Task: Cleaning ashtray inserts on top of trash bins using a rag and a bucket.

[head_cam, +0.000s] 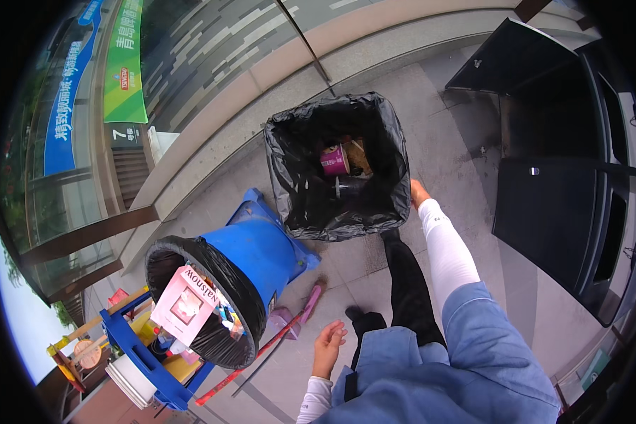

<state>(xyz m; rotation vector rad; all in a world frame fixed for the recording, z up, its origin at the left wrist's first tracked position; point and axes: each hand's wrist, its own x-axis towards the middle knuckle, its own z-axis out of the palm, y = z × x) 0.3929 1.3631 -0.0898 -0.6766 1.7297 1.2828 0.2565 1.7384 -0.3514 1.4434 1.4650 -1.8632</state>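
A square waste bin lined with a black plastic bag point(297, 212) is in front of me, its top facing up. Inside lie a purple paper cup point(334, 160), a clear plastic cup point(351, 187) and brown scraps. At the bin's right side is my right hand point(418, 194), its fingers partly hidden by the bin and bag. My left hand point(328, 347) hangs low in front of my body, fingers loosely bent, holding nothing. To its left stands a blue wheeled bin point(249, 249) with a black liner; a pink paper bag point(185, 306) and other rubbish fill its mouth.
A blue cart frame point(148, 365) with cleaning items adjoins the blue bin. A red-handled broom point(254, 355) and a pink dustpan point(284, 322) are on the paving. A dark cabinet with open doors point(546, 212) stands at right. A stone ledge and glass wall run behind.
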